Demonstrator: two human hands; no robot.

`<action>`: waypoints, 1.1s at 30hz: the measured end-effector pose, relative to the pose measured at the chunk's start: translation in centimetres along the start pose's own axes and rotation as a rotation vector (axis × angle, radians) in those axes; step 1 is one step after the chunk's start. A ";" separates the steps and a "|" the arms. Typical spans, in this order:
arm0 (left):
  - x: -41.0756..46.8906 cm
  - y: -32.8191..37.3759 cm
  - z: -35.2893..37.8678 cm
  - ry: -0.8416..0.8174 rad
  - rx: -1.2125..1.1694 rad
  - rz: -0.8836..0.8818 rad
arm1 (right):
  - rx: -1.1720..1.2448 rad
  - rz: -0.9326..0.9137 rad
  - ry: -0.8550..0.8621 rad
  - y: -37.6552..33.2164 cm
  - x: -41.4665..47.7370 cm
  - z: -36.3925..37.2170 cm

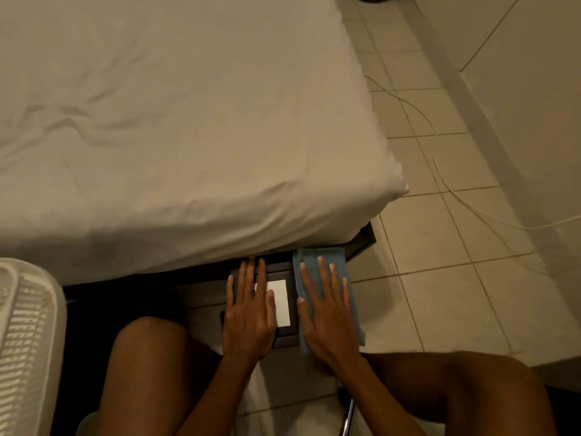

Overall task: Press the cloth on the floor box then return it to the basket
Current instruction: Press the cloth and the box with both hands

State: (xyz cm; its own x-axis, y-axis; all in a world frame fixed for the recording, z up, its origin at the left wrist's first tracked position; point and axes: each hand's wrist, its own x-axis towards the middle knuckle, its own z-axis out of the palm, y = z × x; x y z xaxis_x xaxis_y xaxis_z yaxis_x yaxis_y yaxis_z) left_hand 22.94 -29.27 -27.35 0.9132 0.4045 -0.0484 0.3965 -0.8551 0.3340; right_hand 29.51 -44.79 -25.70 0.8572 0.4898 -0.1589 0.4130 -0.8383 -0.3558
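Note:
A folded blue cloth [327, 259] lies over the right part of a dark box [287, 336] on the floor at the foot of the bed. My right hand [327, 313] presses flat on the cloth with straight, spread fingers. Beside it, my left hand [250, 309] lies flat on the box, partly covering its white label [281, 302]. The white slatted basket [26, 341] stands at the left edge of the view.
A bed with a white sheet [176, 127] fills the upper left and overhangs the box. Tiled floor [440, 247] runs to the right, with a thin white cable [471, 202] across it. My bare knees frame the box from below.

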 end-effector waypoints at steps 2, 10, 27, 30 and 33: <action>0.0 0.0 0.0 0.001 0.020 0.001 | 0.003 0.074 0.040 -0.9 1.7 0.2; 0.1 0.0 0.0 -0.021 0.002 -0.001 | -0.005 -0.113 -0.025 0.5 -0.9 0.3; 0.0 -0.2 -0.1 -0.025 -0.030 -0.001 | 0.031 -0.035 0.018 -2.5 -0.1 0.9; 0.1 -0.1 -0.2 -0.029 -0.054 -0.015 | 0.032 -0.138 -0.035 -1.1 -0.9 0.6; 0.2 0.0 -0.3 -0.015 -0.053 -0.020 | 0.053 -0.084 0.004 -1.0 0.7 0.3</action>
State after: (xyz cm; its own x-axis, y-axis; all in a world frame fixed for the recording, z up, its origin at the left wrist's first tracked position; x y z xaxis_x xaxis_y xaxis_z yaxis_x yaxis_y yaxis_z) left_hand 23.11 -29.13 -27.09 0.9066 0.4161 -0.0698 0.4096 -0.8283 0.3824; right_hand 29.59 -43.55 -25.74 0.8215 0.5567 -0.1231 0.4666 -0.7805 -0.4159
